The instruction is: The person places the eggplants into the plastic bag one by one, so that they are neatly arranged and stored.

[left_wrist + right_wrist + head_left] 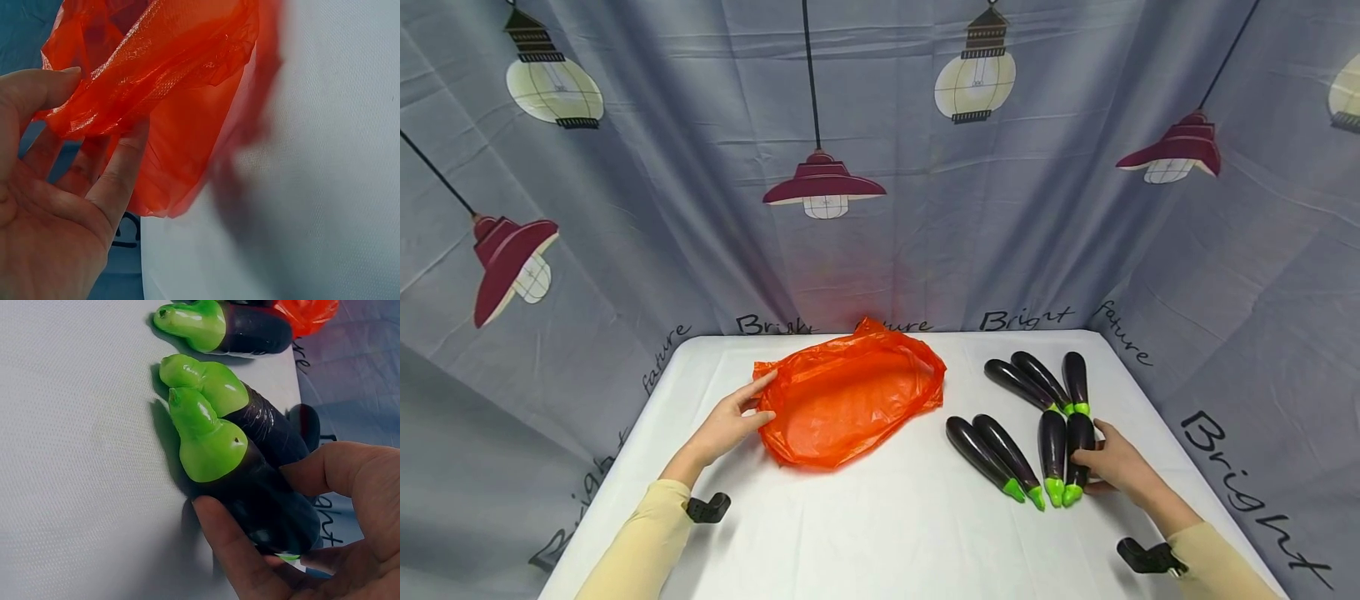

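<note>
A red-orange plastic bag (850,354) stands spread on the table with its wide mouth showing. At its left side my left hand (730,429) holds the rim, the thumb on one side of the film and the fingers on the other, as the left wrist view shows. On the right, my right hand (1120,465) grips the rightmost near eggplant (1080,435), glossy dark purple with a green cap, thumb and fingers on opposite sides. A second eggplant (1052,442) lies close along its left side. In the right wrist view the held eggplant (262,500) is low over the white cloth.
Two eggplants (992,458) lie slanted side by side between the bag and the held one. Several more eggplants (1037,379) lie farther back, caps toward me. A white-covered table (880,533) bears everything, with a grey-blue lamp-print curtain (880,250) around it.
</note>
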The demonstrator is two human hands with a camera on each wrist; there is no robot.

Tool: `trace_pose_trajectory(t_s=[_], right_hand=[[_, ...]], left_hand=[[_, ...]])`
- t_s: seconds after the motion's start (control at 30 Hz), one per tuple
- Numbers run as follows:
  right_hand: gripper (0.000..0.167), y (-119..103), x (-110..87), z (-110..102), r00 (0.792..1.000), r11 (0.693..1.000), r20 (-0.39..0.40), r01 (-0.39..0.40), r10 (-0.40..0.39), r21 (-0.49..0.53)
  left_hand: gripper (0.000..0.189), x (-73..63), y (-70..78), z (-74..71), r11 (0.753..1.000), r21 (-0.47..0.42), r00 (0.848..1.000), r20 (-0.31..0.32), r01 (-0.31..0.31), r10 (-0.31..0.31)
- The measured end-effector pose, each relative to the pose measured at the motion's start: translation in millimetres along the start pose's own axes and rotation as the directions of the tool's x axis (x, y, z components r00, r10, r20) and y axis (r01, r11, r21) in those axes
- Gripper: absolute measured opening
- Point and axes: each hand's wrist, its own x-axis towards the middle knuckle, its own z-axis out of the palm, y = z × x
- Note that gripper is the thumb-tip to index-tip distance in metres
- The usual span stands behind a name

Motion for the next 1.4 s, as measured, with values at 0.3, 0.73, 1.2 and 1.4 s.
trace_pose_trajectory(t_s=[0.3,0.73,1.2,1.4], right_hand=[[0.095,-1,-3.6,-1,0.999,0.999,-0.012,0.035,-0.034,0.021],[0.096,4,-5.5,-11,0.995,0.988,-0.035,0.093,-0.089,0.125],[0.099,-33,-0.3,-3,0.964,0.914,-0.03,0.259,-0.263,0.313],[0.092,-57,6.3,22,0.936,0.864,0.065,0.291,-0.346,0.411]], left_hand=[[0.07,-1.3,-0.8,1.6,1.0,0.005,1.0,0.002,-0.009,0.009],[0.071,-1.2,-2.4,3.7,1.0,0.001,0.999,-0.018,-0.028,0.028],[0.062,-2.8,-4.3,9.7,0.996,0.061,0.998,-0.026,-0.062,0.064],[0.063,-3.3,-3.3,11.0,0.996,0.067,0.997,-0.046,-0.054,0.057]])
